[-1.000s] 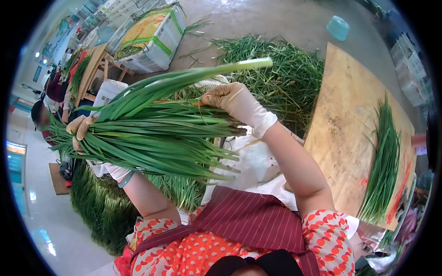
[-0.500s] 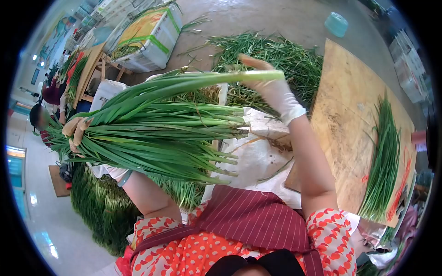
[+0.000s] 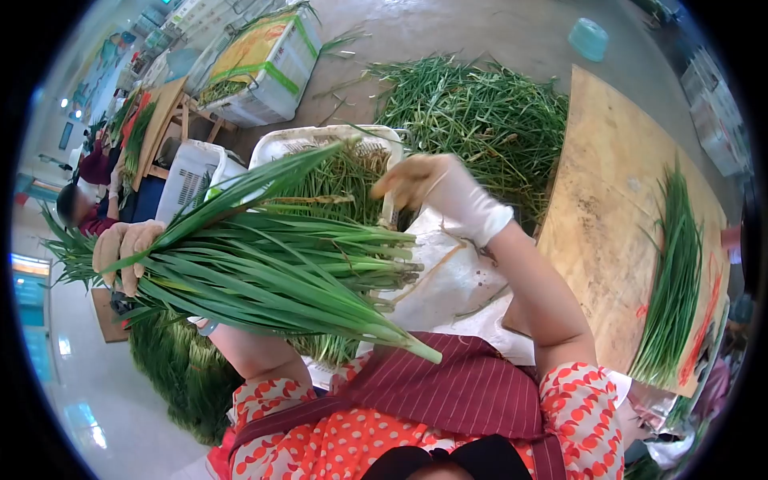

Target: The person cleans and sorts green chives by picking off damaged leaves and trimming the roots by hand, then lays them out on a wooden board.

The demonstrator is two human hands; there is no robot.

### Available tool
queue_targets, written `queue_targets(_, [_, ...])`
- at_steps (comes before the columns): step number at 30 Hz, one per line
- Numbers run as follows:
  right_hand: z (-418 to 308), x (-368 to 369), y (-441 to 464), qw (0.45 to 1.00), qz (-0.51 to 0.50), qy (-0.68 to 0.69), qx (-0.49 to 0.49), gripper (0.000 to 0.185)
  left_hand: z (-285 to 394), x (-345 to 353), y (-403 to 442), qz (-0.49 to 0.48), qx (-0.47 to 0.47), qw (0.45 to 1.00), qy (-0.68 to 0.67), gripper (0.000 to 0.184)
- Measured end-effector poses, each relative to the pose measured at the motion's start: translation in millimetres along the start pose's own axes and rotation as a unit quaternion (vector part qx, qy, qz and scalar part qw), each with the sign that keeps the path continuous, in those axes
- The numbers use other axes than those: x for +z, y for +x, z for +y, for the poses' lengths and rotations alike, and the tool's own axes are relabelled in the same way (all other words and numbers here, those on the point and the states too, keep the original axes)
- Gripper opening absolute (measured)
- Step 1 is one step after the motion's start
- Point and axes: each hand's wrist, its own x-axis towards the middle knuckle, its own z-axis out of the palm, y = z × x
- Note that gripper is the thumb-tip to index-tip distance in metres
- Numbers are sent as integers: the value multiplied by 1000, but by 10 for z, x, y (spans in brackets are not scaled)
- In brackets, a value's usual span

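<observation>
Gloved, my left hand is wrapped round the leafy end of a bunch of long green stalks, whose pale root ends point right. One thick stalk slants toward the apron at the lower edge of the bunch. My right hand, in a stained white glove, is right of the bunch and apart from it, blurred, and its fingertips are hard to make out. A thin brownish leaf lies near its fingers. Behind the bunch a white basket holds loose yellowish-green leaves.
A wooden board at the right bears a row of green stalks. A leaf heap lies behind my right hand. Stacked bundles stand lower left. A white box is at the back. Another person works far left.
My right hand has left the thick stalk's end and moved left and slightly down. That stalk now slants downward across the bunch. My left hand has turned, and more of the basket shows.
</observation>
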Motion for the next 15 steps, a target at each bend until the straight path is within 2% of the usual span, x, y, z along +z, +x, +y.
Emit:
queue_targets(1, [293,-200,96,997,68,-2,43,20,-10,1,5,-13,12,1000,7,8])
queue_targets(2, [406,-311,152,985,119,-82,98,24,-26,-3,30,-29,21,999,13,8])
queue_targets(4, [345,-219,214,984,126,61,110,33,-59,-14,67,-29,25,999,19,8])
queue_targets(5, [351,-136,272,984,128,62,109,33,-48,-66,79,-56,16,998,-3,10])
queue_targets(7, [421,92,449,967,53,249,35,45,-118,-58,126,-87,3,996,-25,12])
queue_targets(8, [446,214,529,943,20,332,28,50,-237,5,142,-54,27,998,-30,12])
queue_targets(10, [384,352,607,894,0,447,8,41,-241,17,161,-22,49,998,-33,12])
queue_targets(11, [343,348,599,894,0,449,7,41,-129,-27,147,-38,27,999,-21,12])
queue_targets(13, [274,302,549,834,-2,550,-33,30,-149,-55,165,-65,17,997,-24,16])
queue_targets(14, [290,259,529,835,0,550,-33,30,-162,-43,139,-65,18,997,-26,16])
queue_targets(15, [308,205,500,893,29,448,-36,26,-175,-16,90,-35,41,998,-41,19])
